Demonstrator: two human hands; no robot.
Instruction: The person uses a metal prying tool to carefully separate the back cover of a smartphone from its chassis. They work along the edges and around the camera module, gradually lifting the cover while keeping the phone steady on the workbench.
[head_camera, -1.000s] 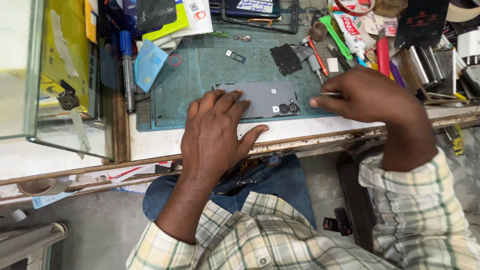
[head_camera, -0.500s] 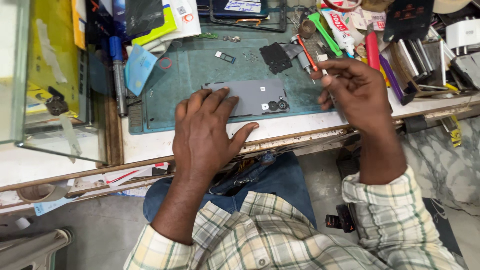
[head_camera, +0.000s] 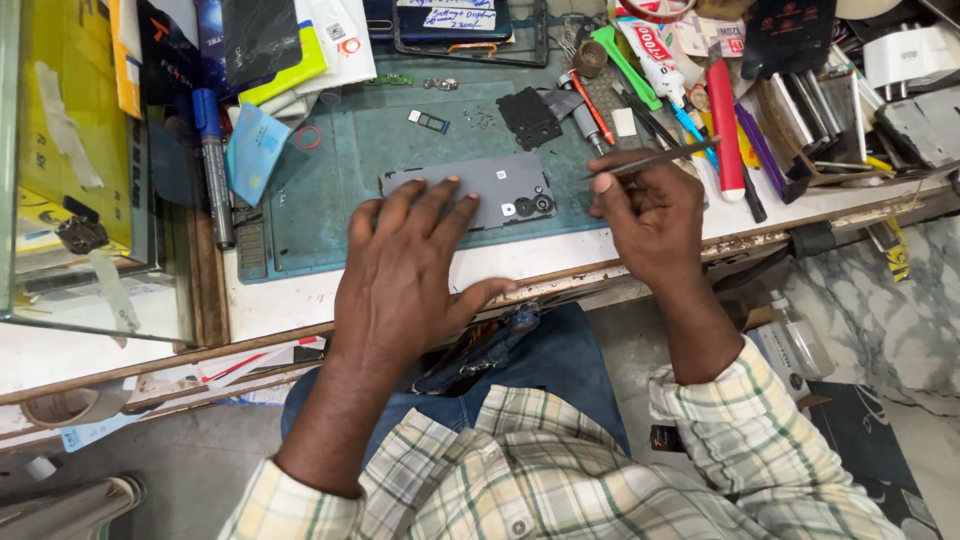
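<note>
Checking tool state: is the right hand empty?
No, the right hand grips tweezers whose tips point up and right, away from the grey phone under the left hand.

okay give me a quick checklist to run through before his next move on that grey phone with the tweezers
1. Phone lying flat, back up, on the green mat: ok.
2. Left hand pressing down on the phone to steady it: ok.
3. Right hand gripping the tweezers: ok.
4. Tweezer tips holding a part: cannot tell, too small to see.
5. Loose screws on the mat sit apart from both hands: ok.
6. Space to the right of the hand: not ok, crowded with tools, including a red pen.
</note>
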